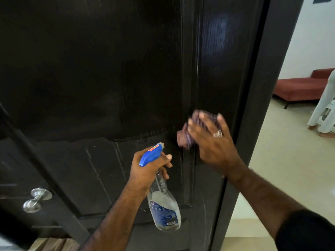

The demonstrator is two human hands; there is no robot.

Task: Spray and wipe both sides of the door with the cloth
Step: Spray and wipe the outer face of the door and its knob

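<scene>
Our right hand [211, 142] presses the purple cloth [186, 133] flat-fingered on the dark wooden door [90, 69] while our left hand [146, 171] grips the clear spray bottle [163, 209] just below; wet streaks beside it need wiping, the other side unseen.

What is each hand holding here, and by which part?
The left hand grips the spray bottle by its neck, under the blue trigger head. The right hand presses the cloth flat against the door with spread fingers.

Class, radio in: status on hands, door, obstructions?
Right hand pressing cloth on door. Left hand grips spray bottle. Nothing blocking.
</scene>
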